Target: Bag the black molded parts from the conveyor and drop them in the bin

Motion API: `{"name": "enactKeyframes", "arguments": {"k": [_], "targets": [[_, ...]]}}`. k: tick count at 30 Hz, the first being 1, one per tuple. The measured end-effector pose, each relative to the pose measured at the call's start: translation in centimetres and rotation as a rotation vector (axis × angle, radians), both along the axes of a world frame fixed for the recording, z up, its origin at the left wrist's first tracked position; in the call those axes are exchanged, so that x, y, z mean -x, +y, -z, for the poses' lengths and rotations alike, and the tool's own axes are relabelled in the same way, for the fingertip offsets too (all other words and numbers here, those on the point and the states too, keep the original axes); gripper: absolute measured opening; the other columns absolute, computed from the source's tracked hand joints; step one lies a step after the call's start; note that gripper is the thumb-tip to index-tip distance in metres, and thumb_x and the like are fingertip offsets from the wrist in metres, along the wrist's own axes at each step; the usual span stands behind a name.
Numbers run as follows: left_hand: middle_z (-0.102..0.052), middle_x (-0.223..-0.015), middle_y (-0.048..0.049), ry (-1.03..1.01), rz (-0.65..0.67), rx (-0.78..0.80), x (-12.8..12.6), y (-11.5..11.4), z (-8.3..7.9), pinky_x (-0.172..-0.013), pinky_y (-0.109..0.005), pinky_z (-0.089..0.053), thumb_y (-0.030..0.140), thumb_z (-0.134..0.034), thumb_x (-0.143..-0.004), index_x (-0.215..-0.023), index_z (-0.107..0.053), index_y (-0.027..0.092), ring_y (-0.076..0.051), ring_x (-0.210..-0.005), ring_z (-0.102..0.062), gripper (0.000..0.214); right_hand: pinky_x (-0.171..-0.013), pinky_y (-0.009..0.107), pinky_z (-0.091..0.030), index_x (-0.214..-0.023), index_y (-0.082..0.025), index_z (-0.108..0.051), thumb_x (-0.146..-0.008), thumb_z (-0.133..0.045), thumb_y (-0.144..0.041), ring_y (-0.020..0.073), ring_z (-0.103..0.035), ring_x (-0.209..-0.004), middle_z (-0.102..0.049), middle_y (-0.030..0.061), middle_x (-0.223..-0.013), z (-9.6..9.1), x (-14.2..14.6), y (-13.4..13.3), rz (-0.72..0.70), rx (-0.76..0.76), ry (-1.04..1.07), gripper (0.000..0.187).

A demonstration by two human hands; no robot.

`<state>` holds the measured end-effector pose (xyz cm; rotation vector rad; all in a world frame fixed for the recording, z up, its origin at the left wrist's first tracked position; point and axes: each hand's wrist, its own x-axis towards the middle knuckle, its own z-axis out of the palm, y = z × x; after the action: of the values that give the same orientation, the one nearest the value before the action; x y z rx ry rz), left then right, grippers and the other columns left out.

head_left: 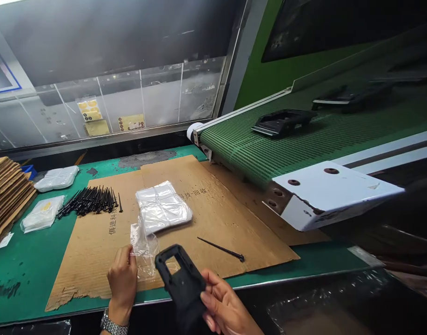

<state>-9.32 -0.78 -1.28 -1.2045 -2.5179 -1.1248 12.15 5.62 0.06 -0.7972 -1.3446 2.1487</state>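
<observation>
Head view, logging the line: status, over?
Left hand pinches clear bag. Right hand holds black plastic part. Single black tie lies apart on cardboard.

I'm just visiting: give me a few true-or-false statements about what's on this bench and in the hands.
1. The right hand holds a black plastic part. True.
2. The left hand holds scissors. False: it pinches a clear plastic bag.
3. One black tie lies alone on the cardboard, apart from the pile of ties. True.
4. The green conveyor belt carries nothing. False: black parts lie on it.
</observation>
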Motion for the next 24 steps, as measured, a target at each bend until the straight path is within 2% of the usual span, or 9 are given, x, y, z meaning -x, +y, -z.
{"name": "enactKeyframes", "arguments": {"k": [3,5,8,10,13,16,20,22,24], "targets": [[-0.062,-0.061,-0.0014,-0.106,0.144,0.048,-0.6,0.0,-0.7,-0.052,-0.024,-0.038,0.022,-0.045,-0.077,-0.083,-0.064,0.02,-0.016,-0.056,-0.058,0.021,-0.03,0.011,-0.022,-0.076,-0.018,-0.044,-0.06,-0.07,-0.058,0.0004,-0.035,-0.032,-0.043,-0.0093,-0.05,0.3,0.2,-1.2,-0.159,0.14,0.08,0.05],[-0.054,-0.051,0.0033,-0.18,0.258,0.08,-0.7,-0.3,-1.4,-0.048,-0.022,-0.037,0.025,-0.048,-0.076,-0.081,-0.065,0.02,-0.013,-0.048,-0.052,0.019,-0.029,0.01,-0.021,-0.075,-0.018,-0.044,-0.059,-0.072,-0.056,0.0001,-0.033,-0.03,-0.04,-0.0109,-0.046,0.7,0.8,-1.5,-0.147,0.196,0.063,0.049],[-0.046,-0.049,0.0051,-0.386,0.398,0.093,-0.7,-1.4,-2.2,-0.047,-0.021,-0.037,0.034,-0.049,-0.076,-0.082,-0.065,0.017,-0.012,-0.048,-0.047,0.024,-0.029,0.009,-0.021,-0.077,-0.018,-0.045,-0.057,-0.074,-0.054,-0.0002,-0.03,-0.032,-0.038,-0.0119,-0.048,1.1,1.6,-1.3,0.002,0.258,0.004,0.05],[-0.043,-0.051,0.005,-0.491,0.417,0.081,-1.0,-2.3,-2.4,-0.047,-0.022,-0.036,0.039,-0.048,-0.077,-0.083,-0.064,0.015,-0.012,-0.048,-0.044,0.03,-0.03,0.009,-0.022,-0.078,-0.019,-0.045,-0.055,-0.075,-0.053,0.0001,-0.031,-0.035,-0.04,-0.0112,-0.051,1.2,2.0,-1.1,0.138,0.27,-0.021,0.051],[-0.042,-0.048,0.0058,-0.399,0.351,0.085,-2.2,-3.2,-1.7,-0.046,-0.022,-0.033,0.041,-0.046,-0.08,-0.086,-0.063,0.016,-0.012,-0.045,-0.042,0.031,-0.033,0.01,-0.027,-0.079,-0.019,-0.045,-0.058,-0.073,-0.056,0.0022,-0.036,-0.04,-0.041,-0.0097,-0.055,1.7,2.7,-1.5,0.288,0.231,-0.019,0.051],[-0.055,-0.054,0.0021,-0.148,0.295,0.069,-3.2,-3.0,-0.9,-0.049,-0.024,-0.039,0.038,-0.044,-0.084,-0.09,-0.062,0.02,-0.014,-0.049,-0.052,0.027,-0.034,0.013,-0.028,-0.082,-0.02,-0.046,-0.066,-0.063,-0.06,0.0049,-0.037,-0.041,-0.041,-0.0086,-0.054,2.5,3.5,-2.1,0.277,0.061,-0.083,0.046],[-0.064,-0.073,-0.0043,0.178,0.233,-0.024,-3.5,-1.6,-1.0,-0.056,-0.027,-0.045,0.03,-0.041,-0.087,-0.086,-0.061,0.021,-0.018,-0.066,-0.061,0.022,-0.047,0.021,-0.038,-0.08,-0.019,-0.054,-0.083,-0.046,-0.047,0.0108,-0.046,-0.051,-0.049,-0.0029,-0.059,2.5,3.5,-2.3,0.154,-0.492,-0.206,0.03],[-0.062,-0.067,-0.0026,0.22,0.317,-0.081,-3.8,-1.1,-1.5,-0.054,-0.024,-0.045,0.023,-0.041,-0.087,-0.082,-0.059,0.02,-0.015,-0.061,-0.059,0.019,-0.057,0.026,-0.041,-0.08,-0.019,-0.057,-0.088,-0.041,-0.037,0.0136,-0.05,-0.06,-0.055,0.0001,-0.066,1.9,3.3,-2.0,0.11,-0.725,-0.206,0.025],[-0.06,-0.063,-0.001,0.233,0.496,-0.164,-4.3,-1.0,-2.0,-0.052,-0.022,-0.044,0.016,-0.041,-0.087,-0.085,-0.056,0.019,-0.013,-0.056,-0.057,0.015,-0.06,0.028,-0.042,-0.08,-0.02,-0.058,-0.088,-0.04,-0.035,0.0151,-0.052,-0.062,-0.058,0.0014,-0.069,1.4,3.2,-1.5,0.064,-0.812,-0.184,0.024]]}}
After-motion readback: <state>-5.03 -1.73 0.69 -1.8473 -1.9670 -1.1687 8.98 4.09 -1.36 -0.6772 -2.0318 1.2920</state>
